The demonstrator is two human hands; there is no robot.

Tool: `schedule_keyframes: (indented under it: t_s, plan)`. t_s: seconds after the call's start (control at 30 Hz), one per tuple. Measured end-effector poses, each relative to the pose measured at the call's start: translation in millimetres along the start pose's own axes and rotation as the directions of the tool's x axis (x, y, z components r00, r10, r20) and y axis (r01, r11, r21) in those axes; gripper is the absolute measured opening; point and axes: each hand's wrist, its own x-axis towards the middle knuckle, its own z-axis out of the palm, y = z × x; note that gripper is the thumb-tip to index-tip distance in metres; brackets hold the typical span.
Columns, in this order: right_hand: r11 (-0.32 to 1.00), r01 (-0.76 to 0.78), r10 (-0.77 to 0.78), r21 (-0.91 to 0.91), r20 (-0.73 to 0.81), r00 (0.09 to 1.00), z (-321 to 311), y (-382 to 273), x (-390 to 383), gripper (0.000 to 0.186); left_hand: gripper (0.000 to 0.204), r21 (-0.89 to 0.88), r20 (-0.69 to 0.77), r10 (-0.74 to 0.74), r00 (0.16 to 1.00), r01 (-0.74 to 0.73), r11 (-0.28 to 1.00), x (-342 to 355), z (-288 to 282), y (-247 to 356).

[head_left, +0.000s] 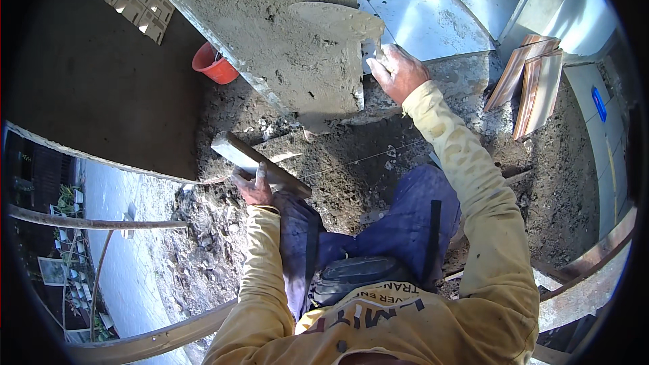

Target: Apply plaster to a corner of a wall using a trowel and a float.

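Observation:
My right hand [399, 74] grips the handle of a mortar-caked trowel [324, 17], whose long blade lies on or just over the rough grey plastered face [250, 20] of a column or wall. Lower on the left, my left hand [253, 189] holds a long, narrow flat board [233, 149], like a float, angled above my left thigh. Both my forearms are in yellow sleeves. Below the plaster is rubbly, mortar-strewn ground [358, 176], crossed by a thin string.
An orange bucket [220, 74] stands left of the plastered face, near tiles [135, 0] on a dark surface. A white tiled step [433, 13] is behind my right hand. Striped planks or tiles [527, 88] lean at right. Metal bars [101, 220] cross the lower left.

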Motion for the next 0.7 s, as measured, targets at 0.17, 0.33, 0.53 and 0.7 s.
schedule_keyframes:
  t_s: [0.17,0.33,0.53,0.7]
  plan:
    - [0.991,0.031,0.0,-0.129,0.237,0.971,32.7,43.9,-23.2,0.032,0.049,-0.015,0.02,0.024,1.0,-0.024,1.0,-4.4,11.2,20.7]
    - [0.957,0.088,0.047,-0.278,0.445,0.894,40.4,61.9,-53.4,0.03,0.052,0.04,0.046,0.033,0.998,-0.034,0.999,-5.9,6.3,17.1]
    - [0.993,-0.107,0.116,-0.052,0.216,0.97,28.2,28.7,-21.4,0.031,0.051,0.108,0.005,0.085,0.996,-0.085,0.991,-4.4,8.6,22.1]
    - [0.96,0.047,0.075,-0.275,0.417,0.906,69.4,88.0,-60.6,0.039,0.051,-0.064,0.057,-0.009,0.998,0.013,0.998,-11.0,13.0,23.9]
